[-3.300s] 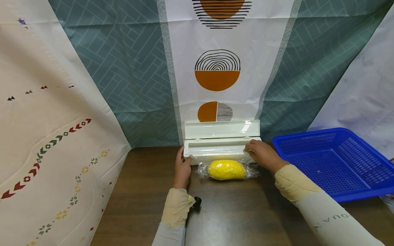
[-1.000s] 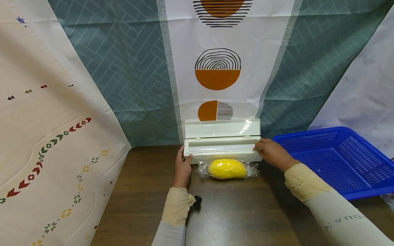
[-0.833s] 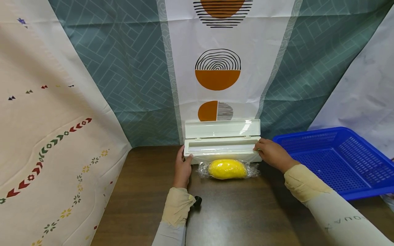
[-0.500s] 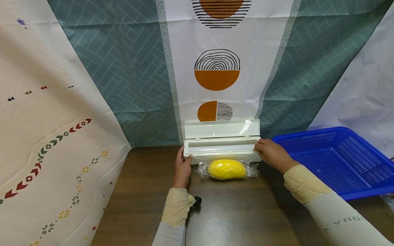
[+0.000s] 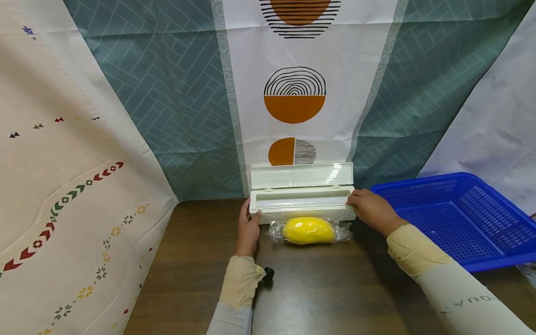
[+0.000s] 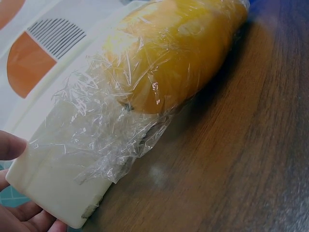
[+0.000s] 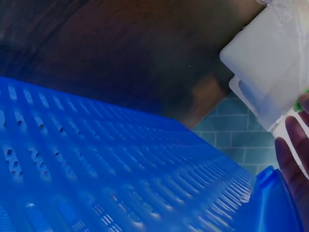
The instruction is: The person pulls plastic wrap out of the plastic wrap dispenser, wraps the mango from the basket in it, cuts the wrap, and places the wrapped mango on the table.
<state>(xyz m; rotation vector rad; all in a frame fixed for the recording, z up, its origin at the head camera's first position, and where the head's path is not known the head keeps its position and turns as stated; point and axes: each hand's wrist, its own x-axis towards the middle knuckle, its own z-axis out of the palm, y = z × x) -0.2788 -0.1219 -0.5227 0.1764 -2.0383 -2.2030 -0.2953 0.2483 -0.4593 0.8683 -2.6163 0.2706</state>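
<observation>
A white cling film dispenser [image 5: 289,214] stands at the back of the table, lid [image 5: 301,177] raised, with a film roll [image 5: 299,202] inside. My left hand [image 5: 248,232] grips its left end, thumb in front and fingers at the side. At the dispenser's right end, my right hand [image 5: 372,211] pinches a small green slide cutter [image 7: 299,102] at the front rim, mostly hidden by the fingers. Just before the dispenser lies a yellow oblong fruit [image 5: 309,231] in clear cling film [image 6: 96,130], whose crumpled ends spread to both sides and overlap the dispenser's front.
A blue perforated basket [image 5: 452,232] sits to the right, close beside my right forearm. Patterned cloth [image 5: 188,116] hangs right behind the dispenser, and a pale cloth [image 5: 83,186] borders the left. Brown wooden table [image 5: 318,288] extends in front of the fruit.
Since the oldest frame, my right hand has slid rightward along the dispenser's front rim to its right end. Over the last second it barely moves; the left hand and fruit stay put.
</observation>
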